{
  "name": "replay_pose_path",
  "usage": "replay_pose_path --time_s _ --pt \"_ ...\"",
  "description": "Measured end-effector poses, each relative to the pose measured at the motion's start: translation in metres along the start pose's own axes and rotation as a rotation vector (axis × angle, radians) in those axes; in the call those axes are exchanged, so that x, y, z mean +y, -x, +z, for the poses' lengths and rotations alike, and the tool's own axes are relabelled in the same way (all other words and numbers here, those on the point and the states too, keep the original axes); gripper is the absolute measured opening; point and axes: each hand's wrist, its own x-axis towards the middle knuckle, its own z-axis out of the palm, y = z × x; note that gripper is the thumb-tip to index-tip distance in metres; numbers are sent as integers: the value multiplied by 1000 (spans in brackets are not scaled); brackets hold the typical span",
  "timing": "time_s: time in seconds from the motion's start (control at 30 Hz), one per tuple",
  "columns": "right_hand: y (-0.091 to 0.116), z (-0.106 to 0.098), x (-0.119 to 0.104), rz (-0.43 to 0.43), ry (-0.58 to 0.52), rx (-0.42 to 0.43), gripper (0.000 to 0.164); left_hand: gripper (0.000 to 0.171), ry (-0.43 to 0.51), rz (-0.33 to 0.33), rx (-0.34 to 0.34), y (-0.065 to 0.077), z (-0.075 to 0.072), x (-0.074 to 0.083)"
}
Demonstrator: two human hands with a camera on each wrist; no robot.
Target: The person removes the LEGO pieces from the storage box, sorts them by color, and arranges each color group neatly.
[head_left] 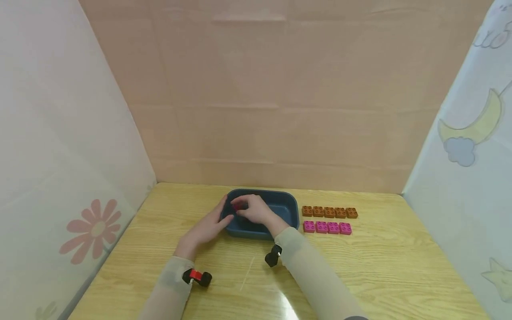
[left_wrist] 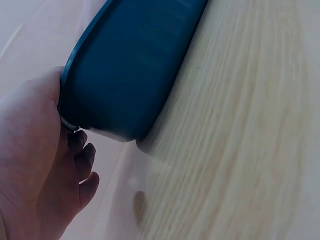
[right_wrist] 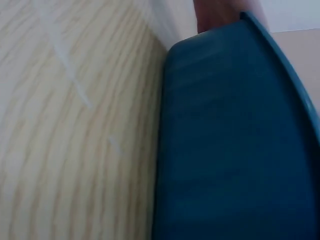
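A dark blue plastic tray with raised walls stands on the table. My left hand holds its left end, thumb at the near rim and the other fingers along the left side. In the left wrist view that hand lies against the end of the tray. Inside the tray, towards its left end, my right hand pinches a magenta toy brick, partly hidden by the fingers. The right wrist view shows mostly the tray's outer wall; the right hand is out of sight there.
Right of the tray, a row of several brown-orange bricks lies behind a row of several magenta bricks. The wooden table ends at a beige back sheet, with white patterned sheets at both sides.
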Motion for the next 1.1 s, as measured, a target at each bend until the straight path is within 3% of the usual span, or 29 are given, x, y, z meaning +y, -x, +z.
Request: replay_pose_path --time_s 0.33,0.8,1.1 --pt "-1 4 5 7 -18 75 31 82 16 -14 -2 4 -3 2" --pt "-2 3 14 72 -2 -6 42 86 37 -13 -5 2 -3 1" --pt "-1 4 15 91 31 -9 42 84 33 -63 -1 1 1 2"
